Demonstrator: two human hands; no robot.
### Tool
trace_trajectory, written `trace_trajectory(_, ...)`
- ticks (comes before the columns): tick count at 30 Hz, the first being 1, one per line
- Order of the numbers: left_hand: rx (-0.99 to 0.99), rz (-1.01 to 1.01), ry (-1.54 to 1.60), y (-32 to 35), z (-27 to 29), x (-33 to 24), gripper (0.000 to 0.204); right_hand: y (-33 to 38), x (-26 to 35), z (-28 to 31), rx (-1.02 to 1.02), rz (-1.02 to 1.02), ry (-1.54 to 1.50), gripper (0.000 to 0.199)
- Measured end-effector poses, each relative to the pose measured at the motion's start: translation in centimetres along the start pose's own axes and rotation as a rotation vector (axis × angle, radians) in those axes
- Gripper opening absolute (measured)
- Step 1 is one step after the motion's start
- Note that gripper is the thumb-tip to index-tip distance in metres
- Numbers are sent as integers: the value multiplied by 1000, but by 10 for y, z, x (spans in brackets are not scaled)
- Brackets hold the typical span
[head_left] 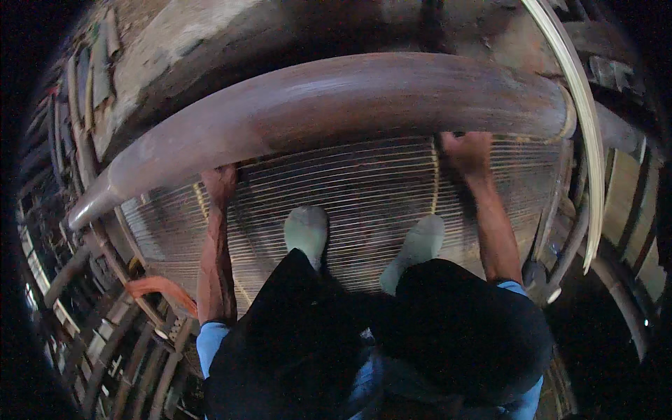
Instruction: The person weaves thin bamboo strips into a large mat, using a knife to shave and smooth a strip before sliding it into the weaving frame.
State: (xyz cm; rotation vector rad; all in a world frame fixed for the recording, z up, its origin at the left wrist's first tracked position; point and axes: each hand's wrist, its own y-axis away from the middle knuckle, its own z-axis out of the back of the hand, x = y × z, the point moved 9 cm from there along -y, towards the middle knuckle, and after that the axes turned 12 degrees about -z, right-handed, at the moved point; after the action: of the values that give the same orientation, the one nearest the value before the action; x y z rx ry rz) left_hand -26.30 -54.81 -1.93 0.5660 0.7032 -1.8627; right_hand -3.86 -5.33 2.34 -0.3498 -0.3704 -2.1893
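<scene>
Person stands on a grid of thin metal bars (364, 189), both feet in pale shoes, left shoe (306, 231) & right shoe (418, 245) planted near the grid's middle, toes pointing away from the body toward a big rusty brown pipe (336, 105). Pipe's long axis runs left-right across the view, arching w/ the lens bend; its left end dips low at the left edge and tapers, its right end sits higher and finishes in a ringed rim near the upper right. Pipe lies just past the grid's far edge, w/ a rough concrete wall (175, 49) behind it. Left hand (221, 183) reaches fwd to the pipe's underside at the grid's far-left part; fingers are tucked under the pipe, so can't tell if they clench anything. Right hand (467, 152) reaches up to the pipe's lower edge on the right, fingers curled at a pale upright bar (435, 175) where it meets the pipe; looks closed, but whether it grasps the bar or the pipe can't be told. Grid bars run left-right, parallel w/ the pipe. A pale curved strip (584, 140) sweeps down the right side. An orange hose (157, 287) lies lower left beside the left forearm. Blue sleeves & dark trousers fill the bottom.
</scene>
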Motion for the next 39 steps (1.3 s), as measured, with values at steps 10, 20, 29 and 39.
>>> trace_trajectory(10,55,-117,-224,-28,27,-66,37,-2,91,-43,-200,278,162,22)
trace_trajectory(20,58,18,20,-18,15,1,33,5,50,-64,7,291,115,36)
trace_trajectory(29,-158,-302,-401,-16,89,27,36,-7,2,-95,620,-141,65,29)
trace_trajectory(39,-118,-235,-373,-3,91,105,74,42,213,9,731,471,324,44)
